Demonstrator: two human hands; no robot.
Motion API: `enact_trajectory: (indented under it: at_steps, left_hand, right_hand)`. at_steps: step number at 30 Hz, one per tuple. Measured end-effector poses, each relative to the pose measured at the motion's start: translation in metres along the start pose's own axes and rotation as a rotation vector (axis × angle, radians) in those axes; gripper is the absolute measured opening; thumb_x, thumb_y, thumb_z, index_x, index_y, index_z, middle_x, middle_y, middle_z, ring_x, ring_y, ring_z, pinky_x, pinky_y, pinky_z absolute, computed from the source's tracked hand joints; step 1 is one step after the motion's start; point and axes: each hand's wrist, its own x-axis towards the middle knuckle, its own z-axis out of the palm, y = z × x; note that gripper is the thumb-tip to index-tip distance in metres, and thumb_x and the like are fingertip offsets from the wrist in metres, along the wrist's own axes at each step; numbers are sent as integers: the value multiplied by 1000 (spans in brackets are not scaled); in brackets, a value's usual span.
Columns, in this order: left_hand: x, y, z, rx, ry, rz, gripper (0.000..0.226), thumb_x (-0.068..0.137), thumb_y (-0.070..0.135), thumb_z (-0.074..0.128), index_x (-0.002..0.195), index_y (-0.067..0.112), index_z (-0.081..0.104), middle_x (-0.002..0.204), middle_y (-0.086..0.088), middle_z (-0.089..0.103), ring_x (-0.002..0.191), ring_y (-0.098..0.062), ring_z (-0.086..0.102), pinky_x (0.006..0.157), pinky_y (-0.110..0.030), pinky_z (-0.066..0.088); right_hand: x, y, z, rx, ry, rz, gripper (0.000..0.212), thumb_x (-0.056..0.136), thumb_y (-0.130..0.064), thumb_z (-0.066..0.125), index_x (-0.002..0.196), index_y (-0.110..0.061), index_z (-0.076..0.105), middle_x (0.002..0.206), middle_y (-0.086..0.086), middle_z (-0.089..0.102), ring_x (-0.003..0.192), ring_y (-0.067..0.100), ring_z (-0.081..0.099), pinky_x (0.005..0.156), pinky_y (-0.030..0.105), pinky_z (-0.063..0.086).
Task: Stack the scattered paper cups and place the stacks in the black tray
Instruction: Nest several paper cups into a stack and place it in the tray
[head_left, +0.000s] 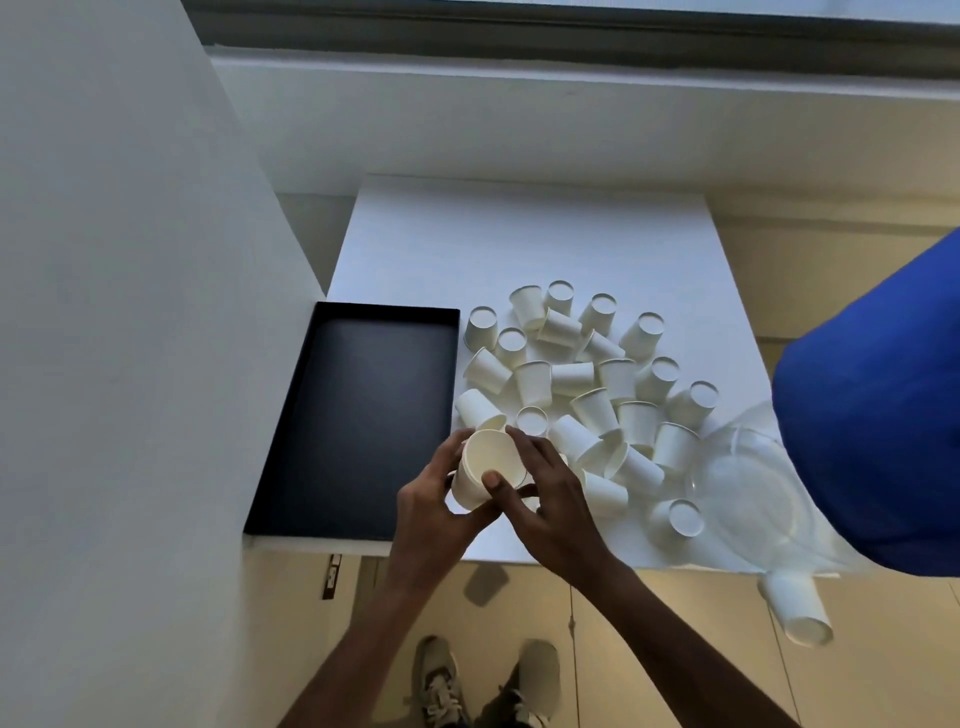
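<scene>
Several white paper cups (587, 374) lie scattered in a heap on the white table (519, 244), some upside down, some on their sides. Both hands hold a short stack of cups (485, 462) above the table's front edge. My left hand (434, 512) grips its lower body. My right hand (545, 493) wraps the rim side, fingers over the top. The black tray (363, 415) lies left of the heap with nothing in it. The stack hovers just right of the tray's near right corner.
A clear plastic bag (748, 493) lies at the table's right front corner. One cup (797, 608) hangs past the table's front edge near it. A blue shape (883, 415) fills the right side. A white wall (114, 312) stands close on the left.
</scene>
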Motion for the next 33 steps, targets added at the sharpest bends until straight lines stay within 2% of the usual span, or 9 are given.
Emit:
enact_trajectory:
  at_steps: [3,7,12,16,19,25,28,31,33]
  left_hand:
    - [3,0,-1,-6,15,7,85,78,62,80,149,30,46,131,23,63,115,0,67,91,-22,59]
    - [4,-5,-6,20,17,30,84,76,53,85,147,31,46,131,39,55,117,9,61,92,-14,55]
    - [-2,-7,-9,-18,28,14,80,75,49,85,143,36,46,126,37,58,113,6,63,86,-9,54]
    - [-9,-14,-8,-20,35,-17,80,74,50,86,142,39,46,124,35,59,113,2,64,83,-9,54]
    - [-12,-18,-8,-8,30,-29,80,74,51,86,143,37,46,126,35,58,115,2,62,85,-11,56]
    - [-13,-20,-10,13,26,-45,82,75,61,82,144,35,45,130,36,55,119,5,59,88,-12,56]
    - [-11,-19,-13,21,41,-47,81,74,60,83,143,35,47,129,35,57,118,3,61,88,-14,56]
    - [-8,-20,-16,39,49,-51,81,73,59,84,142,37,47,127,33,59,116,2,62,88,-15,56]
    - [-6,-19,-17,39,47,-50,79,74,57,84,141,39,47,127,30,60,116,1,62,89,-17,57]
  right_hand:
    - [14,6,-14,19,65,19,46,103,-43,48,141,-19,55,130,-5,59,114,5,60,82,17,55]
    - [26,38,-35,-143,210,76,30,97,-28,66,123,-14,64,115,-1,67,101,14,65,74,28,59]
    - [-3,103,-29,-539,-80,158,57,87,-40,72,133,-12,55,126,5,59,116,27,57,95,40,53]
    - [-24,127,-8,-793,-191,178,76,85,-47,72,145,-9,44,136,10,53,119,31,53,91,41,56]
    - [-22,133,6,-865,-186,191,75,87,-42,71,147,-10,40,136,10,52,118,30,53,88,39,57]
    - [-11,138,16,-747,-154,230,59,90,-34,69,140,-13,47,131,8,56,118,28,54,93,37,53]
    - [-7,127,5,-562,-127,252,62,83,-38,76,135,-14,53,126,8,61,113,28,59,94,38,52]
    - [1,98,-18,-258,-3,284,63,76,-42,84,131,-22,60,114,-2,67,101,18,65,84,30,56]
    - [10,69,-35,-51,104,310,50,77,-40,85,122,-29,64,106,-11,69,92,14,69,74,20,57]
